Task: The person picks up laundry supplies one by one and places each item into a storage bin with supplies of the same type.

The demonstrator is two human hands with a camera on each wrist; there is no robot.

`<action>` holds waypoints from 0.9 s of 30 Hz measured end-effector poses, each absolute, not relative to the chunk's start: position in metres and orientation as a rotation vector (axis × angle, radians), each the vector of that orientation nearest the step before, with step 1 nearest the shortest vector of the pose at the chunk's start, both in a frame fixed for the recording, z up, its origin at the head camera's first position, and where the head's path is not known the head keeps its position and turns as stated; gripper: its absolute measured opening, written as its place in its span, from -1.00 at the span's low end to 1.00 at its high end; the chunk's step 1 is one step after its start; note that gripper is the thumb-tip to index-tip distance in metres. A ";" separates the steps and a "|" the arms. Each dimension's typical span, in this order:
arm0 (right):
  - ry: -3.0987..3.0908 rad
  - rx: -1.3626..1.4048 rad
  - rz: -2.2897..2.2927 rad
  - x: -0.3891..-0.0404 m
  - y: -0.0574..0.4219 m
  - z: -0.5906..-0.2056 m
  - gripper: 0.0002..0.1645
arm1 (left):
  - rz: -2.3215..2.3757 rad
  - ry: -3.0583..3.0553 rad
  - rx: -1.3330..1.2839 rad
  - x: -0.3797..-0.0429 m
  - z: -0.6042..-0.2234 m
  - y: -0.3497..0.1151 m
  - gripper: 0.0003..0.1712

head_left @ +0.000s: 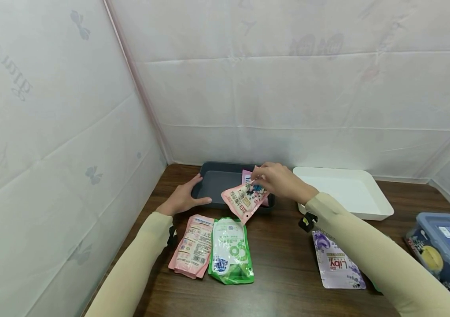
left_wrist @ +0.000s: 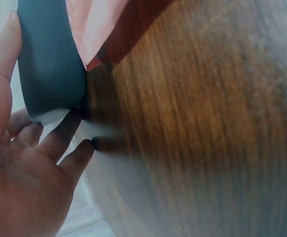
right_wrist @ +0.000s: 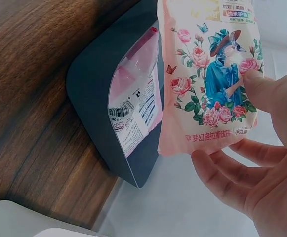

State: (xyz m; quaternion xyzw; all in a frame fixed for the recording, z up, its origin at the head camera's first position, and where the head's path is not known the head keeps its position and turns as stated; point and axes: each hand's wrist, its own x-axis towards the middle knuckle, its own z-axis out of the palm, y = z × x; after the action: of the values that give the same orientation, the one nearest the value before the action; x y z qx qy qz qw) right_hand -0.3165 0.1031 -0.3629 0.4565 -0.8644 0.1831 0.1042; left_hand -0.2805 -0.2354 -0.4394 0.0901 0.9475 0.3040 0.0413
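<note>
My right hand (head_left: pixel 278 179) pinches a pink detergent pouch (head_left: pixel 245 201) printed with roses and a bird in a hat, thumb on its front and fingers behind. The pouch hangs tilted over the near side of a dark grey tray (head_left: pixel 219 182). Inside the tray's right end lies another pink pouch (right_wrist: pixel 136 101), partly covered by the held one. At the tray's left near corner my left hand (head_left: pixel 183 196) rests against the walls, its thumb and fingers spread. In the left wrist view, the fingers (left_wrist: pixel 66 128) touch the tray's end.
Pink pouches (head_left: pixel 194 246) lie stacked beside a green-and-white pouch (head_left: pixel 231 251) before the tray. A white tray (head_left: pixel 344 189) stands to the right. Below it lies a purple Liby pouch (head_left: pixel 337 262), partly under my forearm. A blue-lidded tub (head_left: pixel 447 251) stands far right.
</note>
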 end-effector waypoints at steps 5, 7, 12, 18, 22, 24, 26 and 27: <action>-2.560 1.303 0.569 -0.322 0.102 -0.363 -0.85 | 0.929 2.904 0.278 -0.282 -0.439 -0.235 0.18; -2.567 1.292 0.578 -0.323 0.101 -0.363 -0.83 | 0.927 2.906 0.278 -0.282 -0.439 -0.235 0.17; -2.602 1.248 0.576 -0.327 0.097 -0.363 -0.82 | 0.919 2.910 0.275 -0.284 -0.441 -0.235 0.17; -2.643 1.156 0.598 -0.331 0.092 -0.364 -0.80 | 0.906 2.910 0.268 -0.286 -0.441 -0.234 0.18; -2.665 1.115 0.605 -0.335 0.092 -0.367 -0.79 | 0.903 2.910 0.263 -0.288 -0.441 -0.233 0.19; -2.680 1.097 0.607 -0.336 0.092 -0.368 -0.79 | 0.901 2.911 0.265 -0.288 -0.441 -0.232 0.19; -2.694 1.079 0.610 -0.337 0.091 -0.369 -0.79 | 0.901 2.909 0.263 -0.288 -0.441 -0.232 0.18; -2.701 1.068 0.610 -0.338 0.091 -0.370 -0.78 | 0.901 2.910 0.263 -0.288 -0.441 -0.232 0.18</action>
State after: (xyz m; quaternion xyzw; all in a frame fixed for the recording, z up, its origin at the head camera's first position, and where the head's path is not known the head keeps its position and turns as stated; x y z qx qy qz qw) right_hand -0.3378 0.0911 -0.3701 0.3587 -0.9066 0.2047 0.0869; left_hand -0.2882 -0.2324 -0.4410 0.0859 0.9509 0.2943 0.0421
